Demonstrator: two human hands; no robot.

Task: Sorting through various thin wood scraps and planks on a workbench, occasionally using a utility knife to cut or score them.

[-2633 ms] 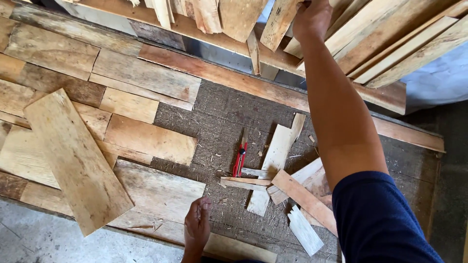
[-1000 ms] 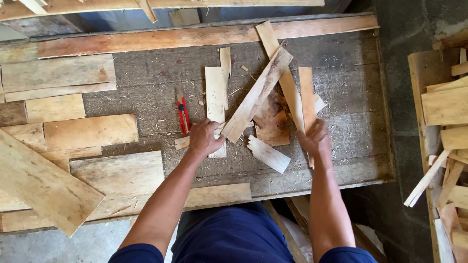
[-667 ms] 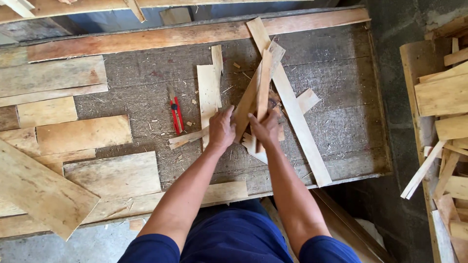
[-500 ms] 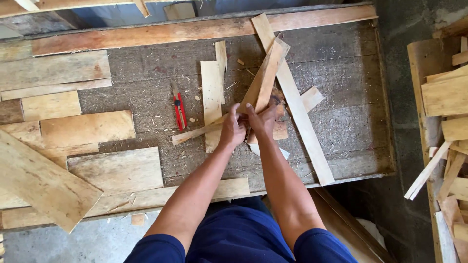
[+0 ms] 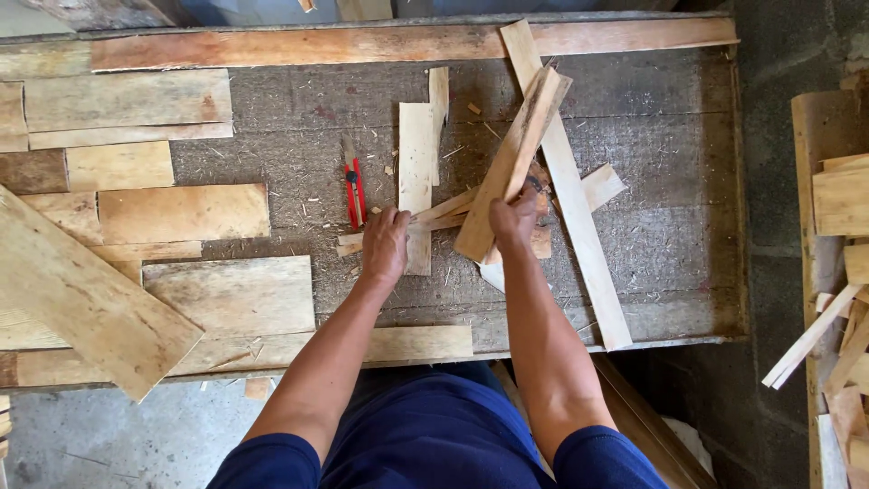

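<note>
- left hand (image 5: 386, 243) curled loosely over a thin wood strip (image 5: 433, 215), right beside the red utility knife (image 5: 355, 192)
- right hand (image 5: 513, 220) gripping a slanted plank (image 5: 516, 158) tight

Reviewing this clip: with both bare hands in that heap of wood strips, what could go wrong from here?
1. Splinters: the left hand and right hand are bare on rough-edged wood strips, with shavings all around.
2. A cut: the red utility knife lies just beyond the left hand; whether its blade is out cannot be seen.
3. The long strip lies crossed in the pile, its end over the bench edge; shifting others may tip it off.
</note>
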